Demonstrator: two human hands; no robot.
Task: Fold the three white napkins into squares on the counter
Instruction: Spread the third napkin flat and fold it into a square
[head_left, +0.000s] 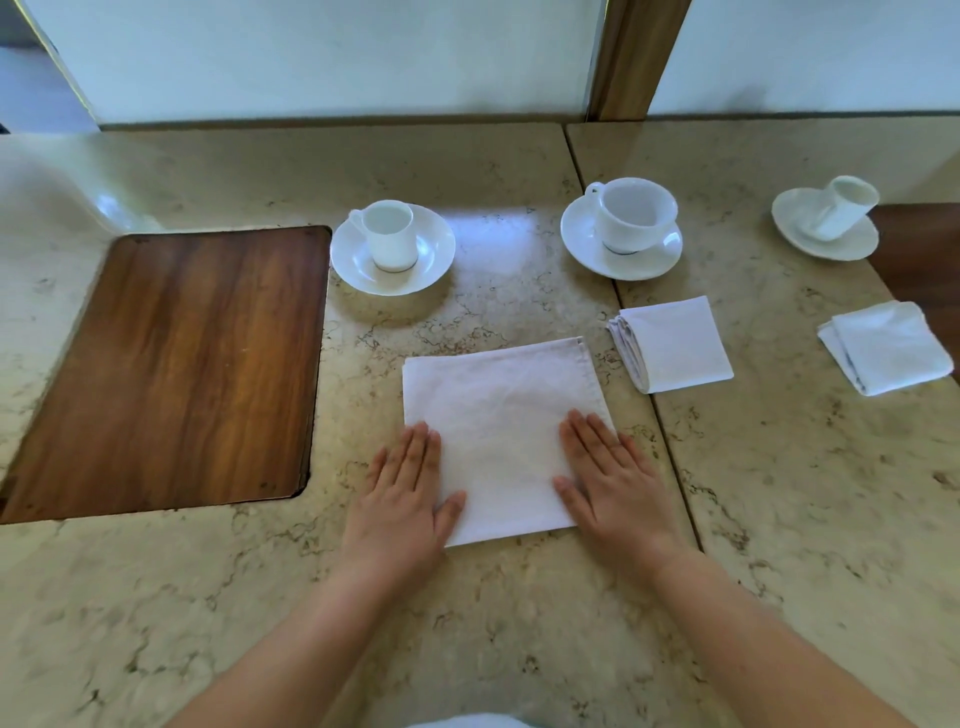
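Observation:
A large white napkin (501, 415) lies flat on the marble counter (519, 597) in front of me, folded into a broad square. My left hand (402, 499) presses flat on its near left edge, fingers straight. My right hand (610, 483) presses flat on its near right edge, fingers straight too. To the right lies a smaller folded napkin square (675, 345). Farther right, near the counter's edge, lies another folded napkin square (888, 348).
Three white cups on saucers stand behind the napkins: one at the left (392, 247), one in the middle (623, 228), one at the right (828, 218). A dark wooden inset panel (176, 364) fills the counter's left side. A wall with a wooden post rises behind.

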